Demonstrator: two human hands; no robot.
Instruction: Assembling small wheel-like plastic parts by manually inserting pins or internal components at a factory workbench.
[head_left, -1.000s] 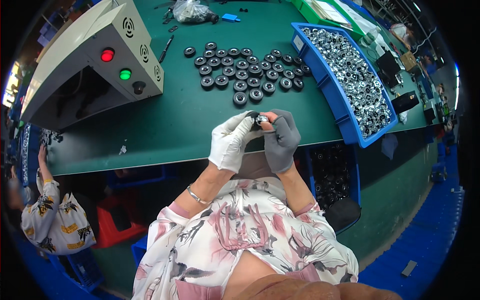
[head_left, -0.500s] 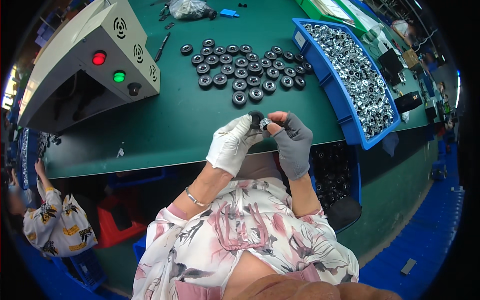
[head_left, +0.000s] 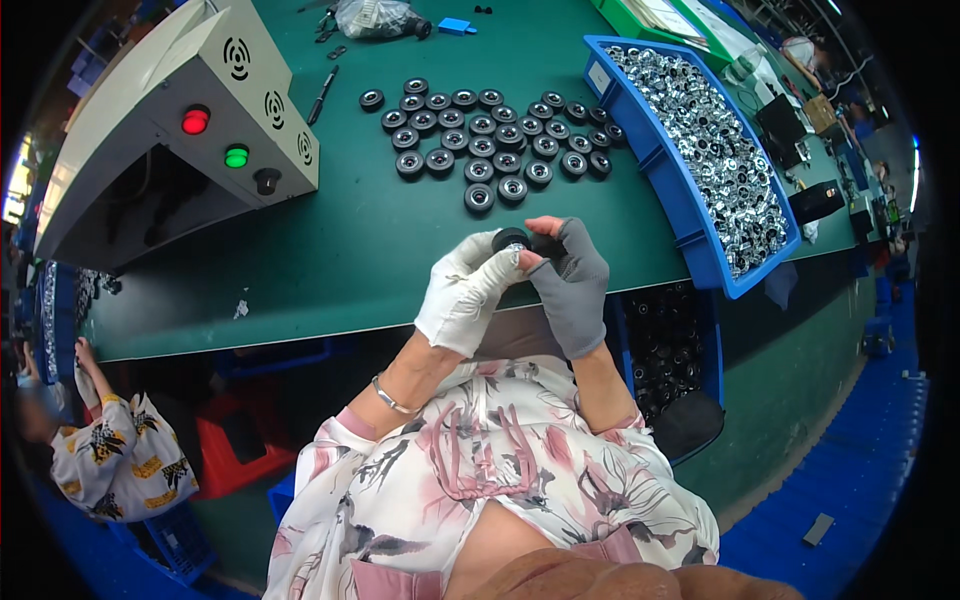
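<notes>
Both forearms rise from the lower edge with the elbows bent and the wrists drawn inward, so that the hands meet over the near edge of the green worktop. The left hand, in a white glove, has its fingers curled and its thumb laid forward, pinching a small black tyre between thumb and fingers. A silver hub shows at the tyre's lower side, though how far it is seated cannot be made out. The right hand, in a grey glove with bare thumb and finger ends, points inward; its thumb tip is at the hub and its forefinger reaches out above, apart from the thumb. Whether it grips anything cannot be told. The tyre sits between the two hands, nearer the person than the loose cluster of finished-looking wheels on the worktop. To the right stands a blue bin full of silver hubs; to the left, a beige machine with a red and a green light
</notes>
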